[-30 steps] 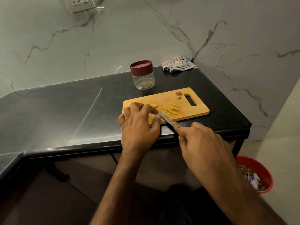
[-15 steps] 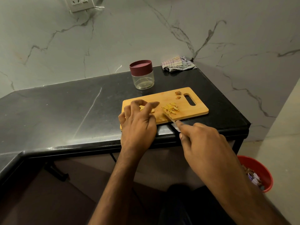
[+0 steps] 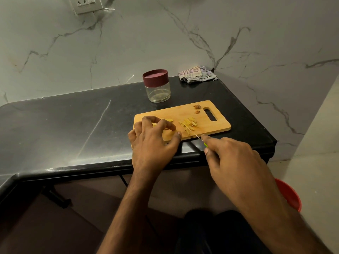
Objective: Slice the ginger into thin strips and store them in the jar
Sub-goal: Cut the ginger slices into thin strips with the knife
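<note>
A wooden cutting board (image 3: pixel 216 123) lies on the black counter (image 3: pixel 73 129). My left hand (image 3: pixel 153 142) rests on its left end, fingertips curled over pieces of ginger (image 3: pixel 169 121). A pile of thin ginger strips (image 3: pixel 189 124) lies mid-board. My right hand (image 3: pixel 233 156) grips a knife with a green handle; its thin blade (image 3: pixel 195 134) points into the strips, edge-on. A clear jar with a maroon lid (image 3: pixel 156 85) stands closed behind the board. Two brown ginger scraps (image 3: pixel 197 109) sit near the board's handle slot.
A folded striped cloth (image 3: pixel 197 74) lies in the back corner by the marble wall. A red bin (image 3: pixel 289 195) stands on the floor at the right, below the counter's edge. A wall socket (image 3: pixel 86 3) is at top left.
The knife blade has turned edge-on and shifted right into the strip pile. My left hand's fingers have spread and moved slightly over the ginger pieces.
</note>
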